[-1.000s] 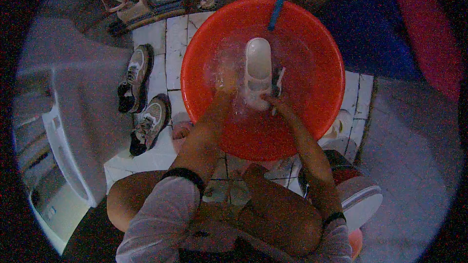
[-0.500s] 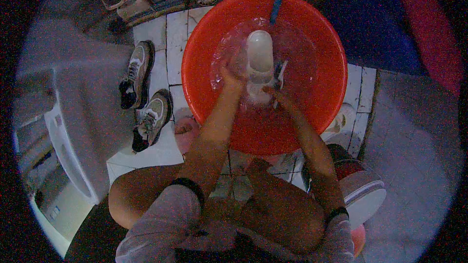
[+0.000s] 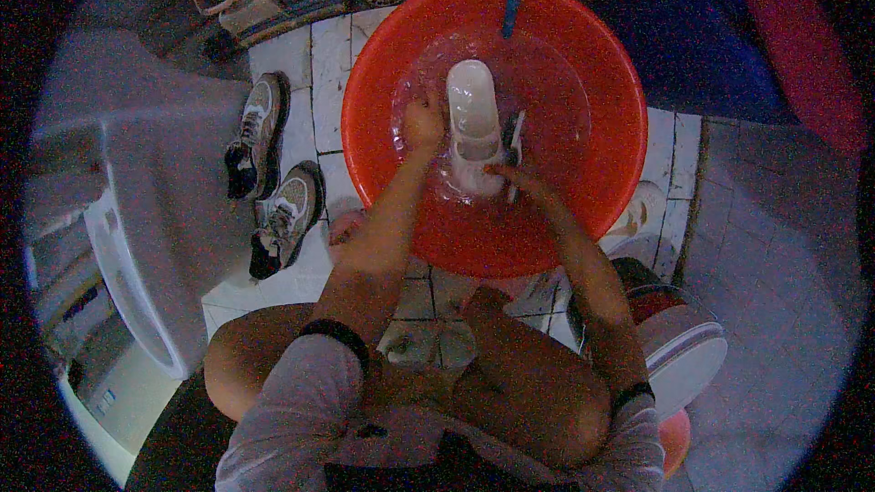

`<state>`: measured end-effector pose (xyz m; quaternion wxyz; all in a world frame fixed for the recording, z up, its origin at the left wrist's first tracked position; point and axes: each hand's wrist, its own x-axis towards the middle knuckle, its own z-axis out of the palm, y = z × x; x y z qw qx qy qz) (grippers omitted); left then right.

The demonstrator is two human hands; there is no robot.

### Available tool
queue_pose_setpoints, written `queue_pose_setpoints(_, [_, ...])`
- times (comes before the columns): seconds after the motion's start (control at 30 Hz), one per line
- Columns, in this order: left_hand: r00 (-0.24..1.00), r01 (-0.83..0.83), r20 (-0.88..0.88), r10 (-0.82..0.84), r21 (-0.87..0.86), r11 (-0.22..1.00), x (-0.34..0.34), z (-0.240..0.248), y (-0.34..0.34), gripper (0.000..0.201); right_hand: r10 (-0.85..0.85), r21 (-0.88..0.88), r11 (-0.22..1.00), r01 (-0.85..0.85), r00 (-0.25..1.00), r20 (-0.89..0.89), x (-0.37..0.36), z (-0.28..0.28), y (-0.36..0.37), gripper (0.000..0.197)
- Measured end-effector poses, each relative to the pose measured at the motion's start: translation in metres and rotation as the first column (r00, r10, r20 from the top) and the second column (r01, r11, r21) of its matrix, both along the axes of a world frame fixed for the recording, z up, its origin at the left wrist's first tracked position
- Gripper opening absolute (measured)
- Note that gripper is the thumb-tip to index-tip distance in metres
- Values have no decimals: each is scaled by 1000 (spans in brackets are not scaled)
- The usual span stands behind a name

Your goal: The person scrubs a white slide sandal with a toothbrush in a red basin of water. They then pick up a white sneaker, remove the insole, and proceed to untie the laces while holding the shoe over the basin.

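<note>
Right hand (image 3: 527,182): grip holding a white, backless slipper (image 3: 472,102) within a round red plastic basin (image 3: 609,118). Left hand (image 3: 423,125): beside the slipper; grip cannot be determined.

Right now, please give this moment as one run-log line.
left hand: in basin, left of slipper; right hand: touching slipper's near end; sneakers: left of basin

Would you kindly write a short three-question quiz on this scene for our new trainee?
1. Which hand touches the white shoe in the red basin? A) left B) right C) neither
2. True or false: the left hand is within the basin's rim.
3. Fill in: in the picture, the two grey sneakers rest to the ___ of the basin.

Key: 1. B, the right hand; 2. true; 3. left.
</note>
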<state>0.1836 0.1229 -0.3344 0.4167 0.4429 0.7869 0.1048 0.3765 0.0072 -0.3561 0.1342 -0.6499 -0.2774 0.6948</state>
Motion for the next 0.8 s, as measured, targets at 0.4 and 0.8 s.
queue_pose_setpoints(0.4, [963,-61,267,-28,319,946,27,26,-53,51,-97,-118,990,73,972,-213,-12,2,-5,59])
queue_pose_setpoints(0.8, [938,-216,305,164,143,966,3,-22,-71,43,-442,267,856,443,895,-68,-9,-21,12,65])
